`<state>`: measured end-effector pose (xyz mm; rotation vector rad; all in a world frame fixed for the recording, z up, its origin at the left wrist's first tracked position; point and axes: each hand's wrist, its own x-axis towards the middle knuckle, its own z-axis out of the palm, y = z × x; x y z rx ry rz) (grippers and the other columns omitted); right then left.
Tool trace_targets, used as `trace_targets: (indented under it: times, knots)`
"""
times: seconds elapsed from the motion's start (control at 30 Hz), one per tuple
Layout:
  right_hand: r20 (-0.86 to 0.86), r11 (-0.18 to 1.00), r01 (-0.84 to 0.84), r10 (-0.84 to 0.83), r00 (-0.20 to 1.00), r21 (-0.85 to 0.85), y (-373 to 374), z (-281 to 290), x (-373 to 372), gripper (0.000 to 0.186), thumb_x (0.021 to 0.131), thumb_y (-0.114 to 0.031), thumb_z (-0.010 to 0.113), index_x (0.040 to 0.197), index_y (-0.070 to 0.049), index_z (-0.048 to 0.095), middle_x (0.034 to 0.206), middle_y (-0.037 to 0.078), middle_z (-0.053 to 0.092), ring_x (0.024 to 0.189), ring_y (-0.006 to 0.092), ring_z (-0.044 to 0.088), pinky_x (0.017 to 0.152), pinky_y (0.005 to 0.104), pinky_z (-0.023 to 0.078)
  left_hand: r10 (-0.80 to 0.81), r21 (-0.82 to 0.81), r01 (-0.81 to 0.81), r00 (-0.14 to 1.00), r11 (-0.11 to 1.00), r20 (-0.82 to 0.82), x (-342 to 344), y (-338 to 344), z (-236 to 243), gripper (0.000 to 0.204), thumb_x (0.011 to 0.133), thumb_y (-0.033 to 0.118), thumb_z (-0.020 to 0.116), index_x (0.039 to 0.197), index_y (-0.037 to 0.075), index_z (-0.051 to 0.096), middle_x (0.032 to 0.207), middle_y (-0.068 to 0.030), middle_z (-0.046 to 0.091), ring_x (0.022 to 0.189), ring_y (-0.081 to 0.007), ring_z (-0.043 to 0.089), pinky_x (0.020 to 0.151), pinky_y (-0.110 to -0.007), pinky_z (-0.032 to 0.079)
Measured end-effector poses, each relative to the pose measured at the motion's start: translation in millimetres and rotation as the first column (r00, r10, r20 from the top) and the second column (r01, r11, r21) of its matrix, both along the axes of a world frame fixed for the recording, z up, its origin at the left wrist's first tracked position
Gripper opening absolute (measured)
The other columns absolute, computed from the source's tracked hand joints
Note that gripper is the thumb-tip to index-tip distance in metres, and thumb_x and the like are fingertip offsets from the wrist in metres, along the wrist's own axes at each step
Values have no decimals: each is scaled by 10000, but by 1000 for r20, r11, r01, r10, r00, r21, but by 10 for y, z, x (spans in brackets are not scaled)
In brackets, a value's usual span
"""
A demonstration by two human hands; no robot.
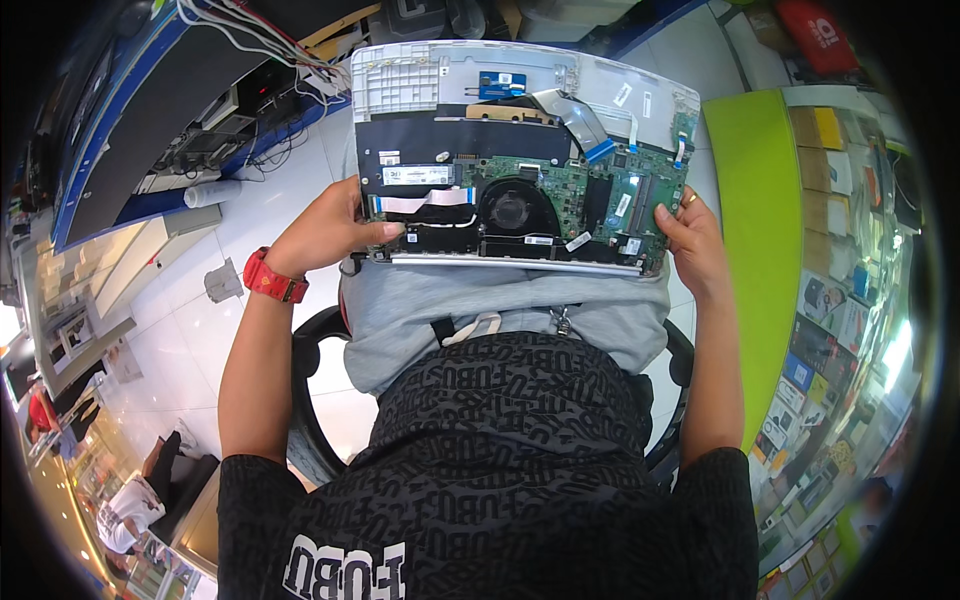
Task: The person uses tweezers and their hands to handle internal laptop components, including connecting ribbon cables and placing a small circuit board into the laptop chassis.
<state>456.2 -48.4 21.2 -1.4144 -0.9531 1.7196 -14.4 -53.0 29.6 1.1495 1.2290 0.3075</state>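
Observation:
An opened laptop base (440, 137) rests over my lap, its insides facing up. My left hand (335, 228) grips its left edge, thumb on top near the front corner. On the right edge my right hand (697, 240) holds it the same way, with a ring on one finger. A round black fan (514, 207) sits near the middle of the green circuit board (572, 195). Left of the fan are a storage stick (416, 175) and a white ribbon cable (425, 201). A wide grey ribbon cable (575, 118) with a blue end lies across the upper part.
A lime-green counter side (755, 250) stands at the right, beside a glass case of boxed goods (825, 330). To the left are a blue-edged desk (130, 120), loose cables (250, 45) and a white-tiled floor (180, 345). Another person (135, 510) is at the lower left.

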Motion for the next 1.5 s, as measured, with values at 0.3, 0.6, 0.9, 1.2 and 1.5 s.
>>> trace_targets:
  times: [0.3,0.6,0.9,1.2,1.5]
  knots:
    - [16,1000,-3,3,1000,12,-2,8,-25,322,1056,-53,629,1349,36,529,1210,115,742,1071,132,713,971,300,543,18,-18,-17,999,1000,36,-15,-11,-24,479,934,94,809,1349,-34,609,1231,-72,719,1070,-128,646,991,-318,530]
    - [53,1000,-13,12,999,18,-5,21,-31,338,1056,-72,634,1358,32,522,1239,135,724,1088,136,703,960,301,545,19,19,-20,999,1000,36,-30,-29,-65,438,941,105,804,1311,-42,620,1182,-69,732,1027,-122,656,956,-319,543]
    - [825,435,-734,-475,305,521,-294,75,-659,687,1079,-412,579,1604,-7,399,1651,208,413,1520,412,388,1237,540,308,48,20,-48,999,999,6,-33,-46,-9,494,925,117,823,1344,-42,613,1210,-79,735,1052,-135,671,972,-326,542]
    - [983,348,-922,-127,131,168,-451,-183,-979,989,982,-732,399,1635,8,336,1734,204,274,1615,422,209,1305,570,159,266,114,-283,953,952,143,27,8,-91,478,1020,291,728,1376,-9,620,1240,-64,724,1073,-123,666,953,-299,535]
    - [982,283,-945,-133,133,166,-409,-174,-959,1049,933,-764,452,1649,-10,311,1736,202,270,1619,416,206,1306,567,162,507,-220,-460,720,860,475,205,301,-131,552,1093,453,606,1317,-50,626,1243,-102,727,1076,-133,708,957,-303,569]
